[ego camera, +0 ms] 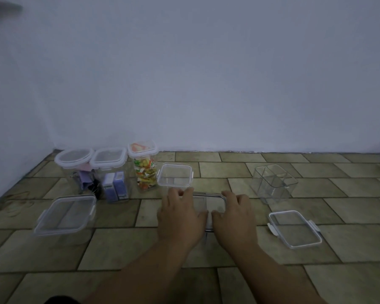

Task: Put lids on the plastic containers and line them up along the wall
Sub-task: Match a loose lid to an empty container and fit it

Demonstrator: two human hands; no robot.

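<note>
Both hands, the left hand (pixel 180 216) and the right hand (pixel 233 216), lie flat with fingers spread on a clear lid (pixel 211 204) in the middle of the frame, likely pressing it down to snap it shut. Three closed jars (pixel 109 170) already stand by the wall (pixel 206 84) at left. An open box (pixel 273 183) and loose lid (pixel 294 229) wait at right, nothing blocking.

Head view, downward toward wall (pixel 206 73)
</note>
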